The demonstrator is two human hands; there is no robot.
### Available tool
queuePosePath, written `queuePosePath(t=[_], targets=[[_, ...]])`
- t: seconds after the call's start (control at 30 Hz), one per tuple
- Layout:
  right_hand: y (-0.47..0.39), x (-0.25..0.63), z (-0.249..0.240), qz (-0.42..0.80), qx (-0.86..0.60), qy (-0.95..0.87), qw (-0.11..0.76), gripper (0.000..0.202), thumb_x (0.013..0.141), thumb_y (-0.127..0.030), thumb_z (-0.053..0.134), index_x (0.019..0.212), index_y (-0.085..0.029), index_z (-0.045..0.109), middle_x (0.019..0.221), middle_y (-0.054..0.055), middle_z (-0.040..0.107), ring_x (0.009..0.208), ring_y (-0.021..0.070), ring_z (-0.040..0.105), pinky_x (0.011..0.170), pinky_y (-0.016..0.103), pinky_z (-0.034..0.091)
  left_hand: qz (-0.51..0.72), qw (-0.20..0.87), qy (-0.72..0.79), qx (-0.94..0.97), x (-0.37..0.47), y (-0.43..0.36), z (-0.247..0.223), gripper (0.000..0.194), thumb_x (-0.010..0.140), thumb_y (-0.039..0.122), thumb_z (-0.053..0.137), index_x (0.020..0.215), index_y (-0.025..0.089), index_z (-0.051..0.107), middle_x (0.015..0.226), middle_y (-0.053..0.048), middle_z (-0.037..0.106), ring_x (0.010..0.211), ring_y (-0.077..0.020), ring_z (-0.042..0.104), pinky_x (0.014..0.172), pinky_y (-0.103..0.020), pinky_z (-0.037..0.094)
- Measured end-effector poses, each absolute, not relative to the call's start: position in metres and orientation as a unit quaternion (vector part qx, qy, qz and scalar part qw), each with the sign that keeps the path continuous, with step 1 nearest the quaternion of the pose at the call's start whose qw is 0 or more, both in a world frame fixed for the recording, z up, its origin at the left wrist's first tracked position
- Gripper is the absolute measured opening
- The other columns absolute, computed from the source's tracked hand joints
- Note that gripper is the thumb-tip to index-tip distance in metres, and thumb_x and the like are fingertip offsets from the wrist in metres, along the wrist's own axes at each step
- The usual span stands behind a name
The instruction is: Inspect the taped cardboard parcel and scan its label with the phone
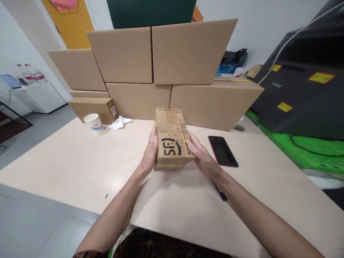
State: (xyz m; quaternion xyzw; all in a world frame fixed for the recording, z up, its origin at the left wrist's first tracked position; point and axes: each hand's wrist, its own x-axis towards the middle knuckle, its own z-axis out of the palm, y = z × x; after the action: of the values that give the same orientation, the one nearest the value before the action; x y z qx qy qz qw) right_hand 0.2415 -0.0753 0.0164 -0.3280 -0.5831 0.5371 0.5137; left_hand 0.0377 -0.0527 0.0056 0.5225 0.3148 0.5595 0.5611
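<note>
A small brown cardboard box with a black logo on its top sits at the middle of the beige table. My left hand presses flat against the box's left side. My right hand clasps its right side, fingers along the edge. Both hands grip the box between them. A dark pen lies on the table under my right forearm, partly hidden.
A black phone lies just right of the box. Large cardboard boxes are stacked along the far side. A paper cup and crumpled tissue sit at back left. A black printer stands on the right.
</note>
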Motion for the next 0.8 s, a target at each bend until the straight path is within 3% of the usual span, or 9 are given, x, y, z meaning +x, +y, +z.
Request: queuePosePath(t=[0.1, 0.23, 0.33, 0.47, 0.6, 0.8], targets=[[-0.078, 0.243, 0.016, 0.533, -0.312, -0.604, 0.504, 0.075, 0.096, -0.059, 0.062, 0.162, -0.033, 0.038, 0.172, 0.004, 0.039, 0.158, 0.0278, 0.037, 0.129, 0.051, 0.034, 0.566, 0.588, 0.318, 0.483, 0.042, -0.047, 0.001, 0.075, 0.094, 0.074, 0.054, 0.156, 0.031, 0.049, 0.160, -0.008, 0.055, 0.155, -0.0314, 0.042, 0.124, -0.053, 0.039], [-0.079, 0.247, 0.021, 0.538, -0.296, -0.626, 0.481, 0.094, 0.087, -0.055, 0.076, 0.166, -0.034, 0.028, 0.172, 0.007, 0.038, 0.157, 0.0309, 0.039, 0.126, 0.055, 0.037, 0.552, 0.612, 0.311, 0.473, 0.043, -0.047, -0.001, 0.075, 0.094, 0.076, 0.051, 0.155, 0.032, 0.048, 0.158, -0.009, 0.057, 0.153, -0.0315, 0.045, 0.124, -0.055, 0.038], [-0.079, 0.247, 0.026, 0.532, -0.305, -0.624, 0.483, 0.097, 0.086, -0.051, 0.079, 0.166, -0.033, 0.027, 0.170, 0.010, 0.041, 0.154, 0.0315, 0.044, 0.126, 0.055, 0.039, 0.540, 0.614, 0.294, 0.495, 0.041, -0.049, -0.001, 0.076, 0.094, 0.077, 0.050, 0.158, 0.035, 0.044, 0.162, -0.007, 0.053, 0.158, -0.0312, 0.037, 0.126, -0.057, 0.033], [-0.079, 0.248, 0.026, 0.484, -0.348, -0.607, 0.526, 0.084, 0.089, -0.056, 0.075, 0.161, -0.031, 0.038, 0.165, 0.009, 0.049, 0.150, 0.0315, 0.050, 0.125, 0.054, 0.041, 0.531, 0.581, 0.284, 0.548, 0.037, -0.052, -0.001, 0.082, 0.091, 0.078, 0.055, 0.159, 0.035, 0.043, 0.169, -0.006, 0.042, 0.164, -0.0301, 0.022, 0.132, -0.052, 0.023], [-0.081, 0.254, 0.032, 0.398, -0.411, -0.569, 0.591, 0.068, 0.095, -0.065, 0.062, 0.153, -0.030, 0.051, 0.157, 0.008, 0.060, 0.146, 0.0315, 0.054, 0.124, 0.054, 0.041, 0.502, 0.505, 0.294, 0.638, 0.032, -0.057, -0.004, 0.086, 0.089, 0.078, 0.057, 0.161, 0.034, 0.040, 0.177, -0.004, 0.024, 0.166, -0.0310, 0.008, 0.135, -0.050, 0.004], [-0.079, 0.266, 0.052, 0.269, -0.493, -0.560, 0.610, 0.063, 0.094, -0.074, 0.057, 0.137, -0.029, 0.067, 0.146, 0.008, 0.068, 0.136, 0.0330, 0.062, 0.117, 0.054, 0.046, 0.440, 0.423, 0.279, 0.742, 0.027, -0.058, -0.003, 0.093, 0.091, 0.083, 0.045, 0.168, 0.035, 0.022, 0.180, -0.003, 0.005, 0.166, -0.0344, -0.007, 0.133, -0.055, -0.006]])
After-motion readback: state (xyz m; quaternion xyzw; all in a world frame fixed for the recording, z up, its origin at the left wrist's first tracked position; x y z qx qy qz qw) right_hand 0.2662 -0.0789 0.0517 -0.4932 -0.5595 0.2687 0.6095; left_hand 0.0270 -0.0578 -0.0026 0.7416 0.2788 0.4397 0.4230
